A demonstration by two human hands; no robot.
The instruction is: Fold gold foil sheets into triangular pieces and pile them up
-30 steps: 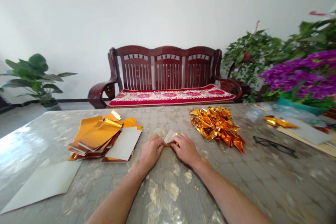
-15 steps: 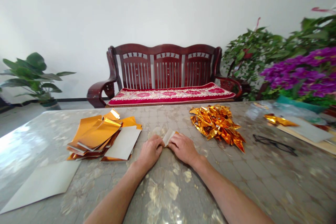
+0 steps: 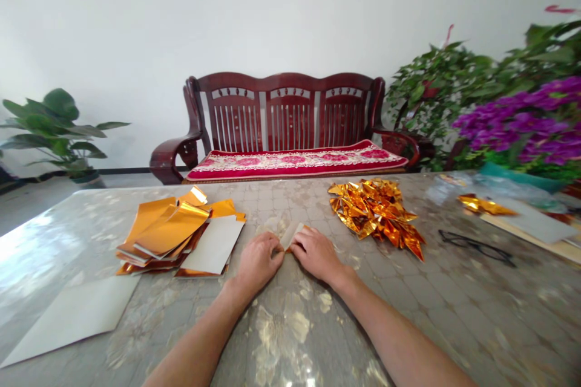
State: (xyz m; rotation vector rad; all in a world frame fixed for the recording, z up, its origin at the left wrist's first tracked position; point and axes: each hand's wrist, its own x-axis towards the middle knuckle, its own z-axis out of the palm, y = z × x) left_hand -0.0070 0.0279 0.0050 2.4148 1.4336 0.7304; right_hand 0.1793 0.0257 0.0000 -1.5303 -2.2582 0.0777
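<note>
My left hand (image 3: 258, 262) and my right hand (image 3: 316, 251) meet at the middle of the table and together pinch a small folded sheet of gold foil paper (image 3: 290, 233), white side up, pressed onto the tabletop. A loose stack of flat gold foil sheets (image 3: 175, 233) lies just left of my left hand. To the right of my right hand sits a heap of folded gold foil pieces (image 3: 376, 213).
A single white sheet (image 3: 72, 317) lies at the near left. Black glasses (image 3: 476, 247) rest at the right, beyond them more paper and a gold piece (image 3: 485, 205). A wooden bench (image 3: 290, 133) stands behind the table, with potted plants on both sides.
Both hands have kept hold of the small folded sheet, shifting slightly on it; my view has tilted a little. Nothing else on the table moved.
</note>
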